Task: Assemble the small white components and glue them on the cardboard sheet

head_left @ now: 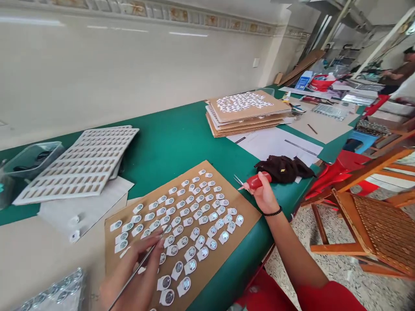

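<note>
My left hand (139, 268) is closed around a thin metal rod (134, 273), its tip pointing over a brown cardboard sheet (223, 246). Rows of small white tabs (186, 284), each with a shiny round disc, lie on that sheet. My right hand (267, 198), off the sheet's right edge, grips a small red squeeze bottle (258, 180) with a pointed tip. Beside the bottle's tip show thin metal points (238, 179), perhaps tweezers; whether my right hand holds them too I cannot tell.
Dark cloth (282, 169) lies beyond my right hand. Further back are stacked cardboard sheets (215, 129) with white pieces on top. White slotted boards (81, 160) and a clear plastic box (35, 160) sit left. A wooden chair (356, 216) stands right; a person (402, 71) is in the background.
</note>
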### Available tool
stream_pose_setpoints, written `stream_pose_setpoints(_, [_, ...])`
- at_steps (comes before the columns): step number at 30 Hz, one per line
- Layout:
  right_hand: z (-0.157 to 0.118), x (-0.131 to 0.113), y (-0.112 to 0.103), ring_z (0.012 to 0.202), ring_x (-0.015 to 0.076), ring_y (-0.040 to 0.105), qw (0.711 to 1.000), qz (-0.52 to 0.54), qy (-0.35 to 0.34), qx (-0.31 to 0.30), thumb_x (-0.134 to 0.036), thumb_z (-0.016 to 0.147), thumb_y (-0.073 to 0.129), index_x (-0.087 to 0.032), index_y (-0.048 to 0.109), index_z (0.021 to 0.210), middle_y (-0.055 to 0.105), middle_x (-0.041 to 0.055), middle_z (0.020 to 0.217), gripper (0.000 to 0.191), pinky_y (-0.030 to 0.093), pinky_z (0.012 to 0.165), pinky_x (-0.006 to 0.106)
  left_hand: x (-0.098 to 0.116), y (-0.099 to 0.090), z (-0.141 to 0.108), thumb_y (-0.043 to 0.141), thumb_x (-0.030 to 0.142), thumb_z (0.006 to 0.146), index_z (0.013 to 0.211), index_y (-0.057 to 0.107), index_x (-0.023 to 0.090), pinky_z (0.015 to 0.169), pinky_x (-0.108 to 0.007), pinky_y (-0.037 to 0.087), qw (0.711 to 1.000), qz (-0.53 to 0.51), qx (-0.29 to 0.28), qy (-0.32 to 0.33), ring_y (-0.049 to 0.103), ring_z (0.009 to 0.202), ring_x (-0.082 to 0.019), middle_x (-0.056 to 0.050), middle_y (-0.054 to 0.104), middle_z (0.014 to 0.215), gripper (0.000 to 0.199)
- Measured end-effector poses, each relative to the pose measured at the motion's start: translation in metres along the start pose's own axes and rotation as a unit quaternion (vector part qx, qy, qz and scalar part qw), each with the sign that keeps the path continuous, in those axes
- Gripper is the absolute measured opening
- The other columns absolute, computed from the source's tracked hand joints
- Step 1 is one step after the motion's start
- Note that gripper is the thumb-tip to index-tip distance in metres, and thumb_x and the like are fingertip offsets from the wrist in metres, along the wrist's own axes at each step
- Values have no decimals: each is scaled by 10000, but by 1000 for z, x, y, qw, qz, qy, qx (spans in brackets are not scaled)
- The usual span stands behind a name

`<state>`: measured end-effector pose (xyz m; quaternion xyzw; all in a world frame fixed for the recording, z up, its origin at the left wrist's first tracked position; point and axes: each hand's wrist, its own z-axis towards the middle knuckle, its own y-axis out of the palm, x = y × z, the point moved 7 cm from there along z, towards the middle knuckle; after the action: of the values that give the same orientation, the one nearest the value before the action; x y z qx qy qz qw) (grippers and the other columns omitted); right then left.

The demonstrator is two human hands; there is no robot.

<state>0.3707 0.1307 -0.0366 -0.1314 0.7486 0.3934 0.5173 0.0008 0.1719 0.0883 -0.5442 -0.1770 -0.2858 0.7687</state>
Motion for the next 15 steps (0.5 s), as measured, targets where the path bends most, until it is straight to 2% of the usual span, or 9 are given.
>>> stream_pose_setpoints(2, [-3,0,3,588,50,479,1000,4,-8,-5,-487,900,425,-101,510,795,484,-17,653,409,450,582,195,-2,-4,-1,542,496,764,809,620,285,663,-246,511,1000,21,-2,-18,674,869,-191,50,717,892,230])
stream_pose_setpoints(7, [-16,9,17,572,72,501,998,-18,20,-58,-494,846,502,-128,446,662,462,-21,561,414,441,567,209,-1,-3,2,572,488,754,782,630,275,640,-211,522,998,15,-5,53,688,788,-160,58,721,816,223])
stream_pose_setpoints(12, [-10,9,6,563,61,487,1000,-22,-11,-20,-529,844,479,-128,440,681,471,-27,579,435,445,570,206,2,-3,0,577,419,788,791,625,251,671,-198,530,996,-11,7,93,687,775,-142,44,719,833,175])
stream_pose_setpoints(15, [-10,9,6,535,79,494,1000,-25,-1,-20,-538,782,545,-149,420,647,478,-22,545,431,473,578,242,6,-4,-1,581,401,797,797,629,237,662,-187,530,994,-19,4,108,686,767,-140,34,719,820,171])
